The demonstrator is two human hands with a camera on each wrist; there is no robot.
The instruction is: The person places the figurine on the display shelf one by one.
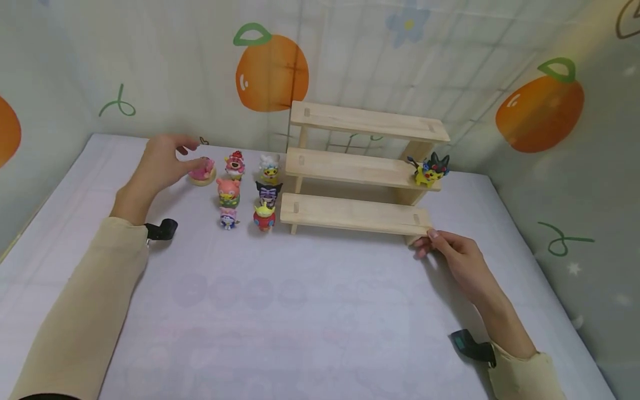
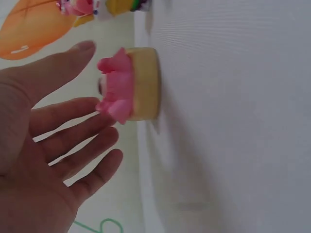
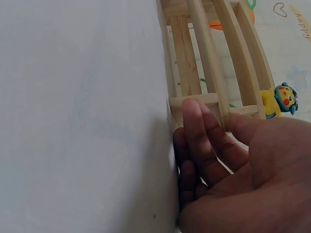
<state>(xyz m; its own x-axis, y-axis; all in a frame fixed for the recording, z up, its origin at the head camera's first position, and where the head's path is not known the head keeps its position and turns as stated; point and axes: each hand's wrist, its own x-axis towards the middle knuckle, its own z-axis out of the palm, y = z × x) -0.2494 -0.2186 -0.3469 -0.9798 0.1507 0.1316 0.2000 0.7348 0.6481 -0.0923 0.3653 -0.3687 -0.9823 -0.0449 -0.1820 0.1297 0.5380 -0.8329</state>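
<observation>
My left hand (image 1: pixel 162 169) reaches around a pink figurine on a round tan base (image 1: pixel 202 173). In the left wrist view the thumb and fingers are spread above the pink figurine (image 2: pixel 116 87), whose base stands on the table. Whether a fingertip touches it I cannot tell. On the right, my right hand (image 1: pixel 462 261) pinches the near right end of the lowest board of a three-step wooden display shelf (image 1: pixel 355 214). The right wrist view has the thumb over the board of the shelf (image 3: pixel 209 58) and the fingers below it. A yellow figurine with black ears (image 1: pixel 429 171) stands on the middle step's right end.
Between the left hand and the shelf several figurines stand in two columns, among them a red-hatted one (image 1: pixel 235 165), a white-hooded one (image 1: pixel 270 168), a pink-eared one (image 1: pixel 229 193), a purple-and-black one (image 1: pixel 268 194) and a red-and-green one (image 1: pixel 264 216). A printed curtain (image 1: pixel 190 66) hangs behind the white table (image 1: pixel 300 333).
</observation>
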